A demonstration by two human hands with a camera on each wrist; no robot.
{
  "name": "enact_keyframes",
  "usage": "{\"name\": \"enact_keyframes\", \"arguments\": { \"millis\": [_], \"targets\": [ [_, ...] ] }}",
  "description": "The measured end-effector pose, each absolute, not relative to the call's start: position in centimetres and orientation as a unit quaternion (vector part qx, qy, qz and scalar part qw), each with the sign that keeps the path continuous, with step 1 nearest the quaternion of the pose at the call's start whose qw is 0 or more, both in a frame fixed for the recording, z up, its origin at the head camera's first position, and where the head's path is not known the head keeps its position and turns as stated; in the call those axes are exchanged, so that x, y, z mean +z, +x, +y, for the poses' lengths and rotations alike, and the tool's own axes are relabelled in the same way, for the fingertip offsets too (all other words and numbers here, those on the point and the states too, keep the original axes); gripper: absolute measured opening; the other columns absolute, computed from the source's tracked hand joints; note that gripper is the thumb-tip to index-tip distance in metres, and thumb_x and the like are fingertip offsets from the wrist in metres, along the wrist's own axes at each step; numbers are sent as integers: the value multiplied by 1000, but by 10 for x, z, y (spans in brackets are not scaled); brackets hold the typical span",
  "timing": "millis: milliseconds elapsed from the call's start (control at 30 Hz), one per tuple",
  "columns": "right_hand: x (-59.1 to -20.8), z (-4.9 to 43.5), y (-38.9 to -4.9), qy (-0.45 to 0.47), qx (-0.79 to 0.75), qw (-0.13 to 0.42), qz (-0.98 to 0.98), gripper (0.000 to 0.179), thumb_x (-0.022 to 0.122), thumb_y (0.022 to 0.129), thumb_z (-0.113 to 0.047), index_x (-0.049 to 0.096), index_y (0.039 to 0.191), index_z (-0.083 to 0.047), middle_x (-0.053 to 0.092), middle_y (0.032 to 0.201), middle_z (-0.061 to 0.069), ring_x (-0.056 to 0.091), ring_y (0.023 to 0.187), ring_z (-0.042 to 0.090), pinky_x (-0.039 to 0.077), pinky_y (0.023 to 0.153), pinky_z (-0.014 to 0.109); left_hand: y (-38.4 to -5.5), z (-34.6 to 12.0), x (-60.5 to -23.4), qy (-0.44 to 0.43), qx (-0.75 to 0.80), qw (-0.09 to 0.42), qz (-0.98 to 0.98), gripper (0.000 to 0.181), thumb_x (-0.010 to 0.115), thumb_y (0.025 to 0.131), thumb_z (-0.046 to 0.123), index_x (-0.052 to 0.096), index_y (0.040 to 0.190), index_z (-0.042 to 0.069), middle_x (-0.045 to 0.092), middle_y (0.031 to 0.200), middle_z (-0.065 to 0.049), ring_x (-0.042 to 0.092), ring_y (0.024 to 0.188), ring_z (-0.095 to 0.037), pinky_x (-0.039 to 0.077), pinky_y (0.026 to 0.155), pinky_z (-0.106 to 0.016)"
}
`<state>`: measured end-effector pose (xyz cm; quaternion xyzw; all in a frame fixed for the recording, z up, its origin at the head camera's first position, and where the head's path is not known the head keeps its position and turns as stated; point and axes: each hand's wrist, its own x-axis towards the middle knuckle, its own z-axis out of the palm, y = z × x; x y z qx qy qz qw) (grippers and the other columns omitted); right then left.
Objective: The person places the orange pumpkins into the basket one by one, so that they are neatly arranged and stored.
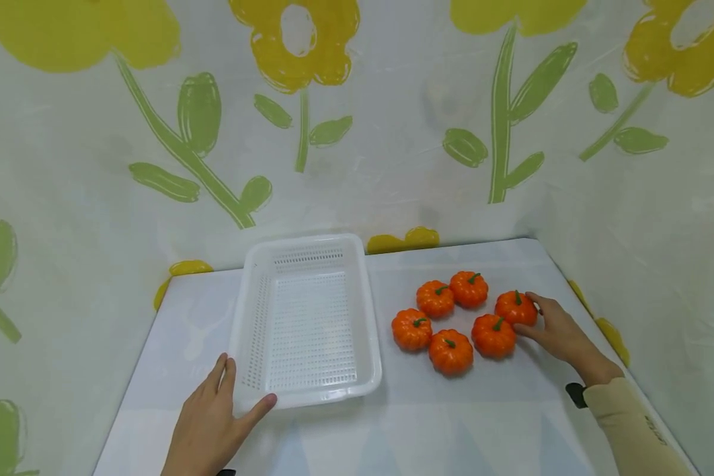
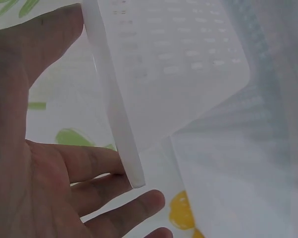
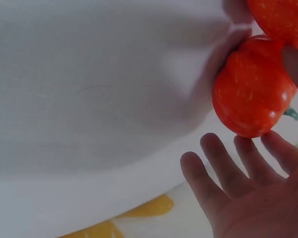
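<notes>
A white plastic basket (image 1: 370, 344) with slotted walls lies on the table. At its near left corner my left hand (image 1: 207, 416) touches the rim (image 2: 114, 109), thumb on the near side and extended fingers on the left side. Several orange toy pumpkins with green stems sit right of the basket. My right hand (image 1: 562, 334) has thumb and fingertips on opposite sides of the rightmost pumpkin (image 1: 512, 311), pinching it where it sits. In the right wrist view, the ring and little fingers of that hand (image 3: 260, 198) spread away from the pumpkin (image 3: 248, 94).
Beside the held pumpkin sits another pumpkin (image 1: 492, 338); one more pumpkin (image 1: 451, 353) is nearest the front. The pale table (image 1: 416, 423) meets flower-printed cloth (image 1: 393, 152) at the back and sides.
</notes>
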<state>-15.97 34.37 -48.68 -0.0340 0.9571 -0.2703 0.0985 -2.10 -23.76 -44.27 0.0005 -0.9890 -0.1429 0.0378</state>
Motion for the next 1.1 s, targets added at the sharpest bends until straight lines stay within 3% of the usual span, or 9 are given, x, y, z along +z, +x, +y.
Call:
{"name": "enact_keyframes", "arguments": {
  "millis": [333, 567, 833, 1100],
  "targets": [
    [-485, 342, -162, -15, -254, 68, 965, 94, 63, 80, -58, 28, 139, 6, 29, 132, 35, 41, 106, 44, 39, 87, 61, -21, -236, -442, 4, -148, 30, -989, 106, 49, 77, 74, 32, 139, -11, 33, 143, -28, 42, 120, -46, 35, 95, -57],
    [-460, 332, -174, -35, -256, -13, 966, 86, 68, 79, -52, 35, 137, 3, 36, 127, 31, 43, 105, 43, 43, 81, 58, -22, -235, -440, 8, -142, 23, -990, 108, 50, 76, 75, 32, 138, -12, 33, 141, -29, 42, 120, -47, 36, 94, -58],
    [-420, 272, -193, -84, -313, -45, 945, 79, 73, 78, -44, 37, 140, -13, 37, 137, 14, 43, 111, 33, 43, 88, 54, -20, -236, -442, 17, -141, 14, -990, 109, 48, 76, 76, 31, 138, -13, 32, 142, -30, 41, 120, -47, 36, 94, -58],
    [-398, 202, -202, -177, -353, -69, 916, 75, 76, 73, -45, 43, 136, -21, 43, 129, -1, 45, 108, 19, 43, 89, 42, -21, -235, -441, 15, -139, 5, -990, 110, 45, 77, 77, 28, 139, -12, 31, 143, -30, 44, 117, -48, 38, 92, -58]
  ]
}}
